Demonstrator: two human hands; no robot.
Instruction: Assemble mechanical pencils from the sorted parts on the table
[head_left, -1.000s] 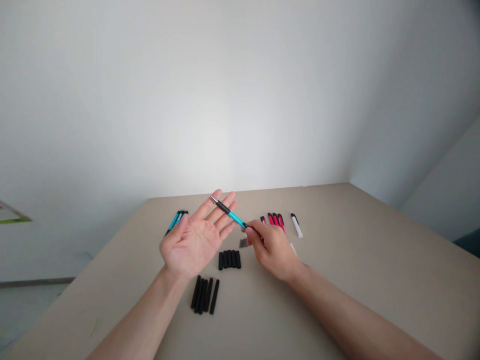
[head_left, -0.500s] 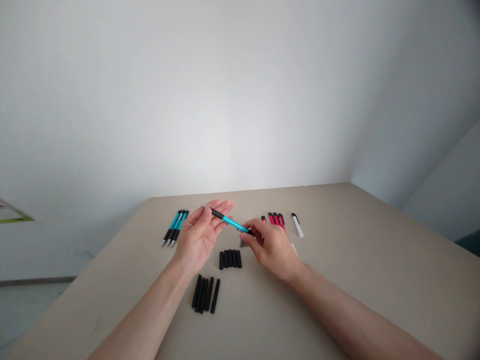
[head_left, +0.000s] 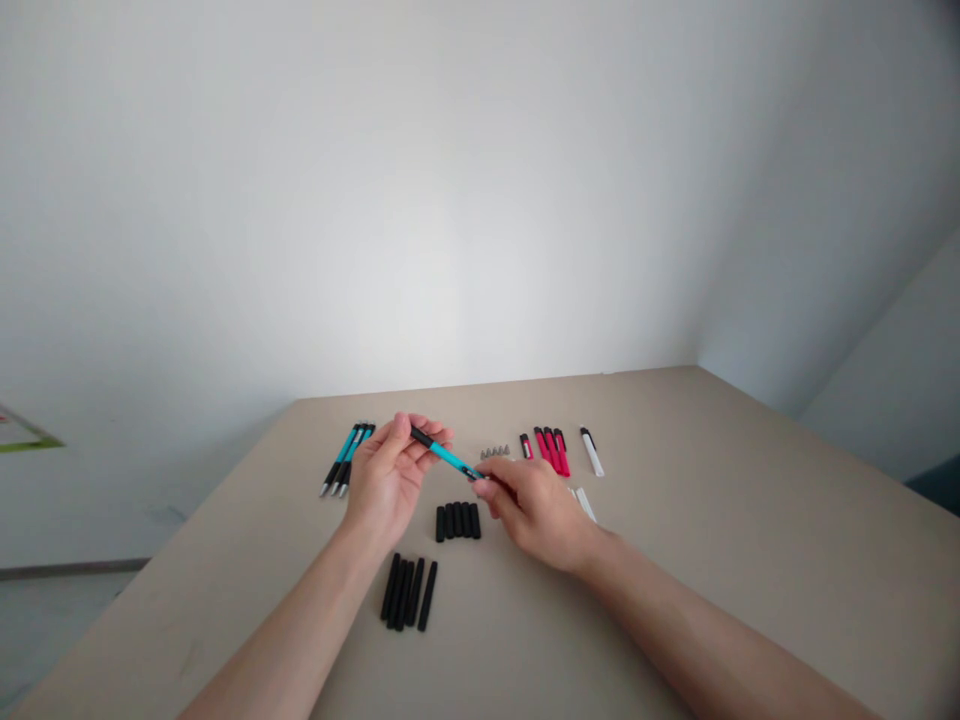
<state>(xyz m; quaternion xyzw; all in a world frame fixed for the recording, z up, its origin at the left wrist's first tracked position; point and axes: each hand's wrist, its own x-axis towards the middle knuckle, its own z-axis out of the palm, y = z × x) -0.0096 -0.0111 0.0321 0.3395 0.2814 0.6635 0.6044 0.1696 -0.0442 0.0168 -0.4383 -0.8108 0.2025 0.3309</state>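
Note:
A turquoise pen with a black grip is held between my two hands above the table, slanting down to the right. My left hand has its thumb over the pen's tip end, hiding the tip. Thumb and fingers of my right hand pinch the other end, where the clip is. Just below the hands lies a row of short black grip sleeves. Nearer to me is a group of longer black tubes. Several small metal cone tips stand behind my right hand.
Several turquoise pens lie side by side left of my left hand. At the back right are pink pen barrels and a white one. White pieces are partly hidden by my right hand. A wall rises behind the table.
My left thumb has moved onto the pen's tip, which showed bare before. My right hand has shifted slightly left and down, bringing the metal cone tips into view.

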